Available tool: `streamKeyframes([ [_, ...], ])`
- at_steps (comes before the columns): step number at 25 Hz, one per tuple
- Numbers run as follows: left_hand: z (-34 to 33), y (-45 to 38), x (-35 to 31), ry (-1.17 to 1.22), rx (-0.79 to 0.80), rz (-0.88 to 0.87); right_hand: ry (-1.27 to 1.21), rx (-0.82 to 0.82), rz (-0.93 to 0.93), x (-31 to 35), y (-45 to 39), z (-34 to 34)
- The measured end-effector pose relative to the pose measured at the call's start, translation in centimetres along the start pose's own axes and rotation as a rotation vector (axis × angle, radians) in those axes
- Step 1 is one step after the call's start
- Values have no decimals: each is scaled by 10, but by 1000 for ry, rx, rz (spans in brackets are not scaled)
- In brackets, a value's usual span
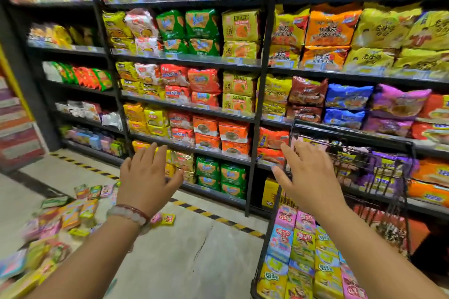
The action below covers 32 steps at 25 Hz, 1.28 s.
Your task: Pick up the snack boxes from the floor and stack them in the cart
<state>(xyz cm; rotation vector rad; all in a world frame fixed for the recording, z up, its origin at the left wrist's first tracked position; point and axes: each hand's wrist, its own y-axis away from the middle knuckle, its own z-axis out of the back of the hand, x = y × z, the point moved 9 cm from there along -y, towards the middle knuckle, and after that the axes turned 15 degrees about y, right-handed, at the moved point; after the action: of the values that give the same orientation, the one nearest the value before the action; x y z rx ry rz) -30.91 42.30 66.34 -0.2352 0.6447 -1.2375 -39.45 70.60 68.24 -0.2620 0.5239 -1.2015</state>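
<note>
Both hands are raised at mid-frame with nothing held. The left hand (147, 181), with bead bracelets (128, 215) worn at the wrist, is seen with fingers straight and spread. The right hand (308, 177) is likewise released, fingers extended, over the near left edge of the cart (410, 177). Loose snack boxes (70, 216) are scattered on the concrete floor (184, 250) at the lower left of the frame, much blurred. More boxes (303, 250) are stacked in rows inside the black wire cart at the lower right. Shelves (189, 60) of instant-noodle packs (240, 26) fill the background, and yellow-black hazard tape (218, 218) is laid along their base.
</note>
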Motion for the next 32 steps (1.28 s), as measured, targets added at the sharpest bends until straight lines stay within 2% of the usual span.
streamKeyframes([
  [8, 29, 33, 82, -28, -5, 68, -45, 3, 86, 80, 9, 10],
  [16, 60, 28, 213, -64, -6, 94, -48, 49, 112, 216, -16, 8],
  [20, 67, 15, 266, -98, 28, 99, -73, 31, 64, 270, -36, 6],
  [26, 64, -12, 310, -96, 13, 82, -112, 38, 70, 316, -70, -7],
  [32, 30, -55, 335, -100, 27, 114, -157, 43, 113, 341, -120, -43],
])
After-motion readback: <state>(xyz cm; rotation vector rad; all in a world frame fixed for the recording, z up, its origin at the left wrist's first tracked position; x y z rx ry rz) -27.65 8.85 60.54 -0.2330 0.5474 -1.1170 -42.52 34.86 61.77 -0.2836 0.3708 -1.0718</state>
